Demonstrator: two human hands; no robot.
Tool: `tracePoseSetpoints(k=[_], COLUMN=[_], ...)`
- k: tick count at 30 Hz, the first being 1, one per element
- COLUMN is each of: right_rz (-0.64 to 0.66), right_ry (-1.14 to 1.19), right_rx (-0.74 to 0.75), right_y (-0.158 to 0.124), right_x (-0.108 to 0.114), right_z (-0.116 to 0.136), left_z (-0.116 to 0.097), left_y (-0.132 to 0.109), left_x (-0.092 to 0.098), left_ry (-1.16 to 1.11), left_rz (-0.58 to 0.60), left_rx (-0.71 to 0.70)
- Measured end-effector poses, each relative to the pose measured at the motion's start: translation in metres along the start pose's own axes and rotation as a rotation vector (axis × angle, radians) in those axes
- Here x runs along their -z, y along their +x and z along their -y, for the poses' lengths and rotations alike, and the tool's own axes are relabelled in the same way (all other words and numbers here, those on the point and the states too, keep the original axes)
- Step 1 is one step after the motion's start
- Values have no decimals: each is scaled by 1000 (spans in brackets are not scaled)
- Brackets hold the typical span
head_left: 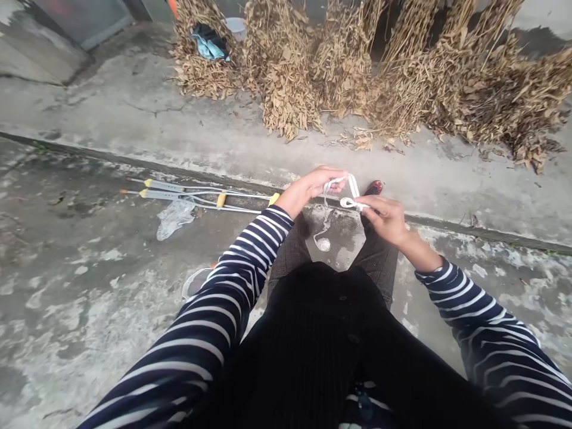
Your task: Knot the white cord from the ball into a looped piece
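A white flat cord [353, 186] runs between my two hands, above the ground between my legs. My left hand [322, 182] has its fingers closed on one stretch of it. Lower and to the right, my right hand [385, 218] pinches the cord, and a small loop stands out to the left of its fingertips. From my left hand a slack tail hangs down in wavy turns toward a small white coil [322, 244] between my legs. The exact grip of the left fingertips is partly hidden.
Two crutches [205, 195] with yellow grips lie on the concrete at left, beside a clear plastic bag [175, 219]. Bundles of dried plants [290, 77] line the raised ledge [134, 113] ahead. Dark and blue cloth [210, 44] rests on them. A red shoe [374, 187] shows near my right hand.
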State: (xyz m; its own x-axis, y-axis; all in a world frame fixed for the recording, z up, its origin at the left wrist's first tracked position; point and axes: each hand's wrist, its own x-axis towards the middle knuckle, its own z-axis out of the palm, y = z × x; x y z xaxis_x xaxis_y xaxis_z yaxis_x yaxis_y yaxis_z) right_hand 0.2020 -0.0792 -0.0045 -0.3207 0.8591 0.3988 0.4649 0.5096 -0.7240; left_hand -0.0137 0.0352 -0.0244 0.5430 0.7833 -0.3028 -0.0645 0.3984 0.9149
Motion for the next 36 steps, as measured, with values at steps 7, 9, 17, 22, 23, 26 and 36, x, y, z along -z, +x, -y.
tracePoseSetpoints(k=[7, 9, 17, 22, 23, 26, 36], right_rz=[-69, -66, 39, 11, -8, -59, -143], right_ry=[522, 565, 658, 678, 671, 670, 745], right_rx=[-435, -488, -656, -680, -678, -683, -615], right_y=[23, 31, 45, 46, 45, 43, 34], right_x=[12, 20, 26, 28, 29, 32, 38], right_z=[7, 10, 27, 19, 16, 6, 21], left_z=[29, 39, 63, 55, 55, 57, 95], left_y=[13, 1, -35, -36, -38, -43, -19], left_x=[12, -3, -82, -79, -75, -61, -5], left_ry=[711, 619, 73, -30, -20, 54, 371], left_rz=[-399, -405, -261, -228, -204, -120, -203], left_rx=[-200, -262, -348, -265, -257, -222, 27])
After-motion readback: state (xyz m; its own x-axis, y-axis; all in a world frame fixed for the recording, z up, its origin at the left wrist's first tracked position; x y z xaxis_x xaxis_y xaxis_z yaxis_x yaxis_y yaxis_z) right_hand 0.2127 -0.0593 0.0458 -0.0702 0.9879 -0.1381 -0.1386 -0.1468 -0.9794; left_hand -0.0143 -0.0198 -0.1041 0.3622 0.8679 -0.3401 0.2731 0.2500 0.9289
